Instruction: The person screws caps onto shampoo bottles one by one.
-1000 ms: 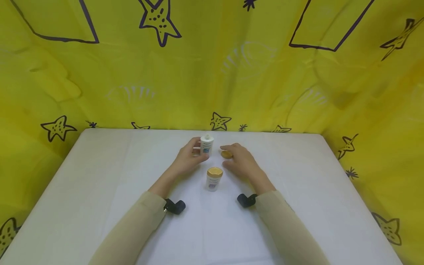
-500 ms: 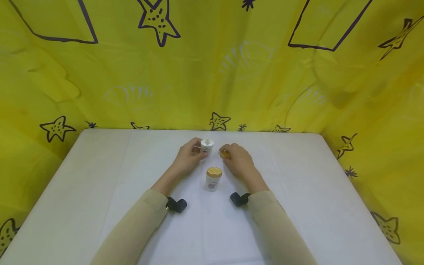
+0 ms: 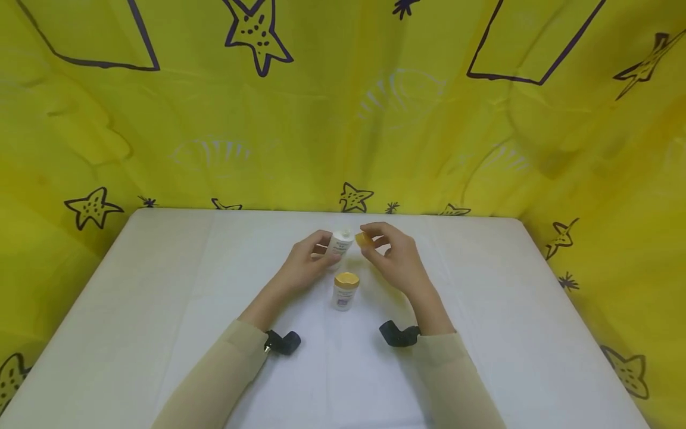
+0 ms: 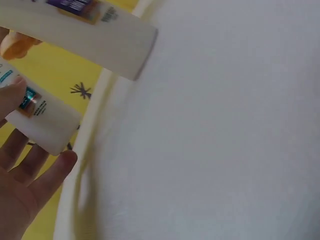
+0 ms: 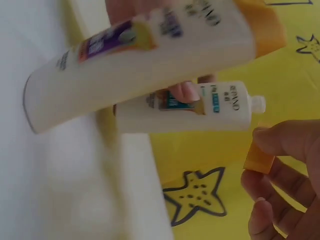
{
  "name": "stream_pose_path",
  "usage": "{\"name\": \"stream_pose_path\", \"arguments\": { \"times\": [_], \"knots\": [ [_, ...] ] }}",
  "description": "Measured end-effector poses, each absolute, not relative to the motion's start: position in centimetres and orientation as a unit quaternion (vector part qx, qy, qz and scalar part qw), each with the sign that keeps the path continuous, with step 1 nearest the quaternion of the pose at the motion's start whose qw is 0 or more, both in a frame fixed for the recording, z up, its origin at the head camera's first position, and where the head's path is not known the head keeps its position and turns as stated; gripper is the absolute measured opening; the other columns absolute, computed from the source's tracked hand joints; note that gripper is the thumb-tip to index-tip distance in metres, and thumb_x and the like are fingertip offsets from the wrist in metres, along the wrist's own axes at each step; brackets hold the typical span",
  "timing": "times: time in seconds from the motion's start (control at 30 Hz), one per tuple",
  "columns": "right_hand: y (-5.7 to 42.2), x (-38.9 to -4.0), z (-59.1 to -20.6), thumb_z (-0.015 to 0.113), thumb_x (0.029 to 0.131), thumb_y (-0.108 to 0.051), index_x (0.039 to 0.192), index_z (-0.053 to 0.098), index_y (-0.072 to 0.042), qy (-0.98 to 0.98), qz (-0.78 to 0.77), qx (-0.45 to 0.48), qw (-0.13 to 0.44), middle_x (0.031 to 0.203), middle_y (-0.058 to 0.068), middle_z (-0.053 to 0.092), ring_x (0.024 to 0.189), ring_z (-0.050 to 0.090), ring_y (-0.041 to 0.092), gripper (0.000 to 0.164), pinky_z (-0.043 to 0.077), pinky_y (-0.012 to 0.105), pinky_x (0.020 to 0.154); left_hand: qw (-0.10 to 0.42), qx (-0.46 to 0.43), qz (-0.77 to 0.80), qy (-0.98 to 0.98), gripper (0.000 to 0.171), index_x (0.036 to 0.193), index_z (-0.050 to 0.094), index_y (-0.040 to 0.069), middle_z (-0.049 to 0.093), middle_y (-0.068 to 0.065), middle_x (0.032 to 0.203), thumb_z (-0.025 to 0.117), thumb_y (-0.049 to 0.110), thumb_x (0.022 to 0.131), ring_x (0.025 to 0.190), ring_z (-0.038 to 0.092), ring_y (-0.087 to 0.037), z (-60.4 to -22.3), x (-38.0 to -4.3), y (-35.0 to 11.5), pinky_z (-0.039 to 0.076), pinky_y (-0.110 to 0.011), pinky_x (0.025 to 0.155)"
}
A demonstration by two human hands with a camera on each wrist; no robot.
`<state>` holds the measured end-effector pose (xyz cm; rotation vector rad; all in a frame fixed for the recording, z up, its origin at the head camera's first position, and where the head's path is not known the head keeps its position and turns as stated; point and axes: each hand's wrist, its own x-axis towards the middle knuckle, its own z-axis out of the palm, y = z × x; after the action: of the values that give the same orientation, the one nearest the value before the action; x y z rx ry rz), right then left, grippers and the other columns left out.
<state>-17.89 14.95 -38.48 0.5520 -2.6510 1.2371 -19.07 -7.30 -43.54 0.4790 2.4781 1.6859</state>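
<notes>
My left hand (image 3: 308, 260) grips an uncapped white bottle (image 3: 340, 243) with a blue-green label, tilted a little to the right. Its bare neck shows in the right wrist view, beside the orange-gold cap (image 5: 260, 157). Thumb and fingers of my right hand (image 3: 396, 253) pinch that cap, just right of the neck and apart from it. A second white bottle (image 3: 343, 295), with a purple label and its gold cap on, stands upright on the table nearer to me, between my forearms. In the left wrist view the held bottle (image 4: 45, 120) lies between thumb and fingers.
A white cloth covers the table (image 3: 225, 369). Behind it hangs a yellow curtain (image 3: 321, 119) with starfish drawings, right at the far edge. Black wrist cameras (image 3: 284, 343) sit at both cuffs.
My right hand has picked the cap up off the table and brought it up beside the bottle's neck. The left hand has tilted its bottle and shifted it slightly right and nearer.
</notes>
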Motion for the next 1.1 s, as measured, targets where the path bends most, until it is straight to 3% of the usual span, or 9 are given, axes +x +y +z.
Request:
{"name": "stream_pose_path", "arguments": {
  "times": [0.17, 0.4, 0.67, 0.93, 1.1],
  "knots": [
    [14.4, -16.9, -37.0, 0.068, 0.083, -0.028, 0.114, 0.058, -0.025, -0.868, 0.439, 0.201, 0.115, 0.106, -0.016, 0.058, 0.092, 0.054, 0.005, 0.033, 0.049, 0.035, 0.069, 0.057, 0.178, 0.540, 0.821, 0.032, 0.116, 0.053, 0.030, 0.056, 0.010, 0.111, 0.061, 0.040, 0.086, 0.103, 0.054, -0.013, -41.8, -17.8, -8.0, 0.045, -0.039, 0.088],
    [13.3, -15.8, -35.6, 0.068, 0.083, -0.017, 0.115, 0.061, -0.014, -0.839, 0.460, 0.266, 0.115, 0.110, -0.003, 0.061, 0.092, 0.059, 0.014, 0.032, 0.049, 0.034, 0.066, 0.051, 0.231, 0.517, 0.823, 0.029, 0.115, 0.055, 0.029, 0.057, 0.013, 0.110, 0.061, 0.035, 0.087, 0.101, 0.052, -0.009, -41.0, -17.2, -8.7, 0.046, -0.035, 0.085],
    [13.6, -16.0, -36.5, 0.066, 0.085, -0.024, 0.118, 0.060, -0.023, -0.841, 0.443, 0.288, 0.115, 0.110, -0.012, 0.059, 0.091, 0.056, 0.005, 0.033, 0.049, 0.028, 0.063, 0.044, 0.248, 0.508, 0.824, 0.029, 0.115, 0.056, 0.031, 0.055, 0.016, 0.113, 0.061, 0.038, 0.087, 0.101, 0.051, -0.006, -41.2, -16.9, -8.9, 0.046, -0.033, 0.084],
    [13.5, -15.5, -36.2, 0.067, 0.084, -0.014, 0.122, 0.059, -0.020, -0.842, 0.442, 0.294, 0.100, 0.115, -0.010, 0.057, 0.087, 0.060, 0.006, 0.039, 0.051, 0.028, 0.067, 0.024, 0.237, 0.499, 0.833, 0.029, 0.116, 0.056, 0.031, 0.055, 0.016, 0.112, 0.062, 0.035, 0.087, 0.101, 0.051, -0.005, -41.0, -16.1, -9.4, 0.047, -0.032, 0.083],
    [12.8, -14.6, -34.8, 0.068, 0.081, -0.005, 0.115, 0.060, -0.010, -0.829, 0.460, 0.300, 0.108, 0.115, 0.002, 0.059, 0.085, 0.062, 0.016, 0.035, 0.051, 0.035, 0.067, 0.016, 0.239, 0.490, 0.838, 0.029, 0.116, 0.056, 0.030, 0.055, 0.016, 0.111, 0.061, 0.035, 0.088, 0.100, 0.051, -0.005, -40.6, -15.8, -9.6, 0.047, -0.032, 0.082]
  ]
}}
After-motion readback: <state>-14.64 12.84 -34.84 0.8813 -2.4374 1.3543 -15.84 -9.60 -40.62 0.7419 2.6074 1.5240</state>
